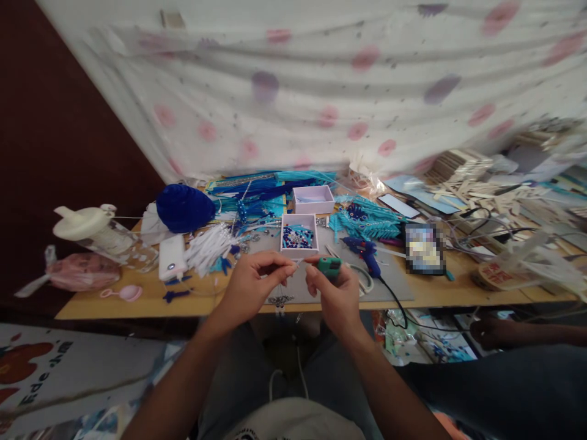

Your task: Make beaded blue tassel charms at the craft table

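My left hand [257,281] is pinched over the front of the table, thumb against forefinger, on what looks like a thin pale thread [299,263]. Opposite it, my right hand [337,293] has its fingers wrapped round a green lighter [328,265]. The fingertips of the two hands are close together but apart. Below them, a silver filigree ornament [280,300] with small dangling pieces is at the table's front edge; I cannot tell whether the thread joins it. Just beyond the hands stands a white box [298,249] of blue and red beads.
A blue glue gun [367,253] with a black cord lies right of my hands, near a phone [425,247]. Left are white tassels [211,247], a power bank [172,256] and a blue velvety bundle [184,208]. Another person's hand [490,333] is at right.
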`<state>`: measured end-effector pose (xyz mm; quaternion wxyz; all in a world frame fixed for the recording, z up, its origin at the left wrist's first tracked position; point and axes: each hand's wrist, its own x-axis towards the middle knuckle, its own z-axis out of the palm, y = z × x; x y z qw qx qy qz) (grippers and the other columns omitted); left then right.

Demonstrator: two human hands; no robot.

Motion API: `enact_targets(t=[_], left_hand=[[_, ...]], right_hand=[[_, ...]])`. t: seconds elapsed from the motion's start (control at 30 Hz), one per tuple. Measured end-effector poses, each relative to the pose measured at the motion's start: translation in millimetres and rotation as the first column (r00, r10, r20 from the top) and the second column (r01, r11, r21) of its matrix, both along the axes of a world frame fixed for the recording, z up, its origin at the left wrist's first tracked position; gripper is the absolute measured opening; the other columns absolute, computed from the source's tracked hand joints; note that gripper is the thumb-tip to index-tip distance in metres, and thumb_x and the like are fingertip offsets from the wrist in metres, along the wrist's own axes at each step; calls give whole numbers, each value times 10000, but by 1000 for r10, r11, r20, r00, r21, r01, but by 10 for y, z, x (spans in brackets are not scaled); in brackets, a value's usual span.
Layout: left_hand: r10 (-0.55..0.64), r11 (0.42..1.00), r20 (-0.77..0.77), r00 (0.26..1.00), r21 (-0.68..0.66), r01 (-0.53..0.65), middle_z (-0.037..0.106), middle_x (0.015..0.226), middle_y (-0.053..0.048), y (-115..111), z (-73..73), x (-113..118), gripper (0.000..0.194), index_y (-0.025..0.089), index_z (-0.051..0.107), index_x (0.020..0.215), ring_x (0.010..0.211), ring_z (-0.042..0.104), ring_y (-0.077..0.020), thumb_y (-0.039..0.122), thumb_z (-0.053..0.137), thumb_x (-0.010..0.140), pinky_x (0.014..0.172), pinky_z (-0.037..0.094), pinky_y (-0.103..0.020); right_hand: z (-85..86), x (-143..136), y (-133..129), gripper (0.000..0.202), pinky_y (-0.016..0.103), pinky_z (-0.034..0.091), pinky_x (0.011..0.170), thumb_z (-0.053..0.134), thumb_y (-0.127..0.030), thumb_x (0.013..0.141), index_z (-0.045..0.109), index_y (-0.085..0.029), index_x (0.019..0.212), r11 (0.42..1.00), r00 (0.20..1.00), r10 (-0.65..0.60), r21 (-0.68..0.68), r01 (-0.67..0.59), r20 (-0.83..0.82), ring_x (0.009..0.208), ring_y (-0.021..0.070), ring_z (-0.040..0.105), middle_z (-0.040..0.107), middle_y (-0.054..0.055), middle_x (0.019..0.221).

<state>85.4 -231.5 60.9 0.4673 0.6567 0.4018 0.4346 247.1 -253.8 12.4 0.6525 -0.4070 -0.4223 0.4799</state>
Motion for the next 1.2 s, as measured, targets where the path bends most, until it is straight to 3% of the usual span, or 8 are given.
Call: enact_targets(t=[0.13,0.27,0.43,0.57,0.73,0.87,1.0,1.2], left_hand=[[-54,996,42,998,-63,57,656,639,-19,9,4,-7,209,157,739,733,596,576,-124,357,751,791,576,482,-233],[-109,986,71,991,-120,117,668,655,-24,-8,13,-5,205,156,744,736,593,563,-116,356,760,777,577,484,-228],[-118,984,35,992,-128,121,683,677,-31,-37,2,10,181,159,756,757,596,561,-118,338,747,780,580,480,-227],[-87,988,20,996,-130,89,671,655,-30,-38,-22,11,209,153,750,750,588,561,-124,362,757,763,573,479,-233],[-85,989,32,996,-116,88,669,648,-26,-32,-31,1,190,157,758,755,588,549,-118,346,755,770,575,465,-230],[-107,986,60,993,-119,113,681,666,-28,-30,-41,-1,163,151,761,752,593,539,-110,313,751,777,579,454,-221],[-100,984,67,993,-142,109,690,681,-31,-34,-58,-3,149,151,764,757,599,543,-108,299,757,767,576,451,-216],[-47,980,79,996,-187,61,652,616,-13,-33,-65,22,198,153,769,754,553,513,-101,351,764,762,548,444,-218]], right_hand=[[32,114,48,297,253,324,522,847,-340,725,792,-235,997,997,998,58,42,-59,19,556,97,403,510,-37,656],[77,154,64,108,262,301,525,808,-323,789,782,-226,828,988,988,111,99,-121,103,578,104,413,515,-24,675],[36,76,47,263,259,297,513,737,-388,863,640,-196,713,989,991,126,72,-129,42,544,100,382,426,-45,600],[19,56,58,395,245,272,473,723,-464,859,547,-192,633,999,997,13,42,-10,-71,504,87,320,388,-53,567],[58,107,19,326,239,241,461,748,-502,813,722,-177,832,995,986,100,-7,-102,-131,495,86,306,380,-57,551],[15,81,-9,220,239,259,468,822,-381,759,726,-187,799,991,989,131,-30,-134,-71,504,80,342,467,-44,588],[7,62,2,205,242,272,473,792,-361,797,694,-195,729,995,995,96,9,-96,-1,509,84,349,454,-48,588],[197,154,-7,175,274,373,581,722,-300,853,699,-204,708,985,943,36,146,-89,332,613,129,456,549,-14,654]])
